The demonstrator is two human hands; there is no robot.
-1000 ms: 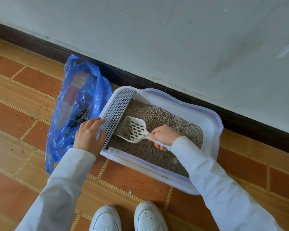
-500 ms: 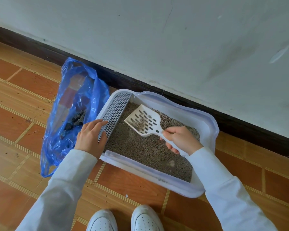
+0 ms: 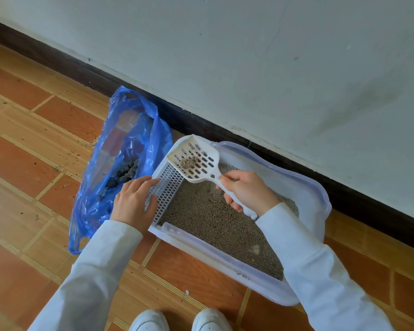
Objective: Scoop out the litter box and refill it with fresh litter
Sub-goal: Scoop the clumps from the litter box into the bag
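Landmark: the white litter box [image 3: 318, 201], set on the tiled floor [image 3: 29, 149] against the dark baseboard [image 3: 344, 187], one long side parallel to the wall [image 3: 249, 56].

Left of the box: blue plastic bag [image 3: 139, 130], lying on the tiles, its right edge touching or just beside the box's left end. Mouth is open toward the box. Dark grey clumps [image 3: 127, 174] sit inside, visible through the film. Loose crumbs are scattered on the tiles left of the bag.

At the box's left end: left hand [image 3: 134, 204], fingers straight and together, laid flat on the perforated grid ledge [image 3: 166, 192] that runs along that end. It grips nothing; the palm hangs over the box edge toward the bag. White sleeve [image 3: 91, 271] runs down toward the bottom of the view.

Over the box's far left corner: slotted white scoop [image 3: 196, 161], raised above the litter, head roughly level, open end pointing toward the bag. One small tan clump [image 3: 189, 162] rests on the slots.

Over the box's middle: right hand [image 3: 246, 189], fingers curled round the scoop's handle, thumb on top.

Inside the box: grey-brown granular litter [image 3: 213, 223], covering the floor of the tray from the grid ledge to the right end; a pale patch shows toward the near right.

Below the box, at the bottom of the view: toes of two white shoes [image 3: 151, 321].
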